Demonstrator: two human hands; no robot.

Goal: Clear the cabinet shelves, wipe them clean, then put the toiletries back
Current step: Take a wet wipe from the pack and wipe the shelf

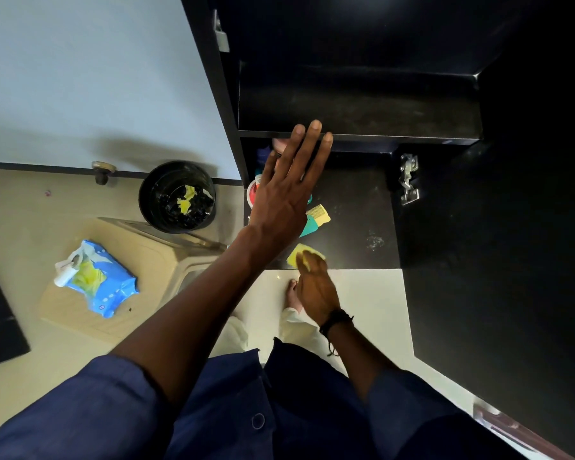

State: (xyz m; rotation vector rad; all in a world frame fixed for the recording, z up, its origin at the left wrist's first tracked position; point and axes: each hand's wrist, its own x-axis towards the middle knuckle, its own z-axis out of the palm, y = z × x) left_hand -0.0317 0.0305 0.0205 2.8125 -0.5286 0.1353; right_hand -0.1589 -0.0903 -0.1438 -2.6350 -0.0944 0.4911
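Wipe (295, 255) lies under right hand's (316, 287) fingers (307, 262) (blurred); left hand's (279, 200) spread fingers (309, 141) at shelf (395, 138).

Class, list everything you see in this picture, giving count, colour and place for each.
cabinet: one, black, ahead, open
upper shelf: one, black, top of cabinet
lower shelf: one, black, below it
combs: two, yellow and teal, lower shelf
tub: one, red and white, lower shelf, left
wipe: one, yellow, lower shelf front
hinge: one, silver, cabinet right
bin: one, black, floor left, holds yellow scraps
wipes pack: one, blue, on stool
stool: one, beige, floor left
left hand: one, fingertips at upper shelf edge
right hand: one, presses wipe; black wristband
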